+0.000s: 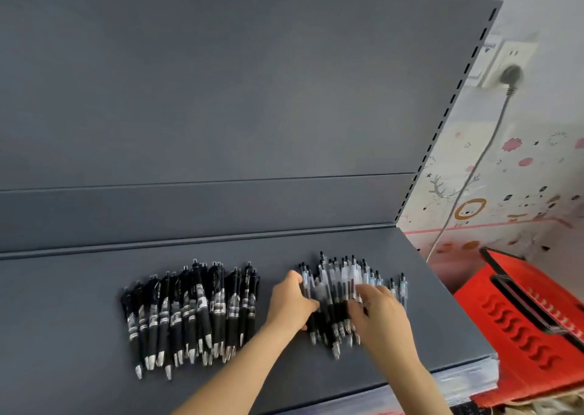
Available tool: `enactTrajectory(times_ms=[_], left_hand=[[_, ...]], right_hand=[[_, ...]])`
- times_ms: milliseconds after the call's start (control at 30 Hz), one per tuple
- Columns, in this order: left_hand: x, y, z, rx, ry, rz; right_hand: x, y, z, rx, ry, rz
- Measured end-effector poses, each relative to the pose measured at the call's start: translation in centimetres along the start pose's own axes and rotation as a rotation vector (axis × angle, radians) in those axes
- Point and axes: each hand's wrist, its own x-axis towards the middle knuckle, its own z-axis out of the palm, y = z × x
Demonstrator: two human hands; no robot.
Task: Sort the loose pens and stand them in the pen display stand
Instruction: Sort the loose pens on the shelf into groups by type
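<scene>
Fingers [297,280] of the left hand [292,301] grip the clear pens [339,283] on the shelf [79,335]. Right hand [379,312] rests atop them, hold too blurred to tell. Black pens [189,307] lie left of them

Both forearms are bare and reach up from the lower edge, converging toward each other. The left forearm [240,361] slants up to the right. Its left hand [292,304] is turned on edge, with the fingers curled over and the thumb laid across the side of a bunch of clear-barrelled pens [344,278]. The right forearm [407,367] slants up to the left. The right hand [380,312] is palm down, its bent fingers blurred, tips on the same bunch.
</scene>
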Motion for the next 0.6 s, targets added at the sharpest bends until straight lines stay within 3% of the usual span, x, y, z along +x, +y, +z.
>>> enactTrajectory(times_ms=[233,467,600], left_hand=[[0.12,-0.47,0.89,0.152,0.055,0.078],[-0.24,-0.25,1.04,-0.079,-0.045,0.054],[-0.45,-0.54,0.93,-0.087,-0.036,0.079]], right_hand=[[0.06,0.57,-0.22,0.036,-0.028,0.014],[-0.09,0.24,0.21,0.051,-0.057,-0.014],[-0.29,0.13,0.29,0.066,-0.075,-0.016]])
